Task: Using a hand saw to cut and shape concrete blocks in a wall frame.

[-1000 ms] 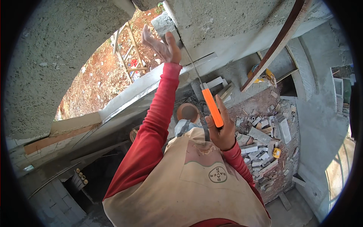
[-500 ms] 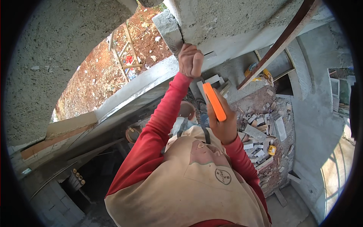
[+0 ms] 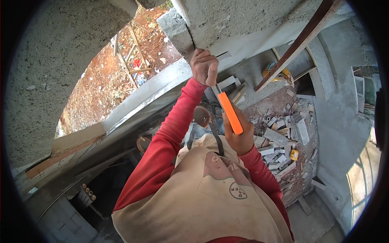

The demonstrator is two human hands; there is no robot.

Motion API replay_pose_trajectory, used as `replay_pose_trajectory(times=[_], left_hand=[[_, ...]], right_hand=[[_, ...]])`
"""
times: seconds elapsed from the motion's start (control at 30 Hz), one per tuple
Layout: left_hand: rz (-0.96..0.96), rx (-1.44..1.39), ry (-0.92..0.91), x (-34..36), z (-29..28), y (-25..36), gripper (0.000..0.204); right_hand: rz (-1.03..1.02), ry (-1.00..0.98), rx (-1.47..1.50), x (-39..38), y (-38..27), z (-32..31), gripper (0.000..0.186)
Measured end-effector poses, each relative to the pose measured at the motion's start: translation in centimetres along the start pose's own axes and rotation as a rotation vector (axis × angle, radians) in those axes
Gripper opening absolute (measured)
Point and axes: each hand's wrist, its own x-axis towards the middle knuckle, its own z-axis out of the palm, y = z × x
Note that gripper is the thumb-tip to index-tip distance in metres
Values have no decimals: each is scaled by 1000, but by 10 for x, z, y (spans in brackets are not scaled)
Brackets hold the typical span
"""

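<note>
A worker's left hand [image 3: 204, 67] hides most of the metal blade [image 3: 218, 88] of an orange-handled tool [image 3: 229, 111], which slants across the person's front; only a short strip shows above the handle [image 3: 234, 122]. The left hand is folded into a fist, thumb laid alongside, but whether it pinches the blade cannot be told. The right hand [image 3: 242, 137] wraps the handle, its fingers largely concealed behind it. Both arms reach forward in red sleeves [image 3: 178, 117], the left stretched farther, the right bent close to a tan shirt [image 3: 194, 202]. Just beyond the fist sits a rough grey block [image 3: 174, 30], a narrow dark line between it and the pitted concrete [image 3: 227, 24] alongside. A smooth pale sill [image 3: 146, 95] runs leftward, with reddish ground [image 3: 101, 83] outside. At right, a brown wooden pole [image 3: 298, 45], its top end cut off, slants toward angular rubble [image 3: 279, 156] and a small yellow container [image 3: 294, 154].
</note>
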Motion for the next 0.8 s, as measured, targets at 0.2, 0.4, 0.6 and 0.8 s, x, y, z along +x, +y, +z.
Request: replay_pose_trajectory(times=[0.2,0.4,0.6,0.8], left_hand=[[-2,-93,107,-34,19,81,16],[25,-140,40,-25,24,71,24],[-13,-63,63,-14,11,10,25],[-2,-181,84,-40,31,112,27]], right_hand=[[54,-65,-211,-74,-15,-49,38],[8,0,-260,-61,-12,-39,30],[44,-52,-183,-9,-1,-9,33],[76,-52,-322,-97,-29,-64,29]])
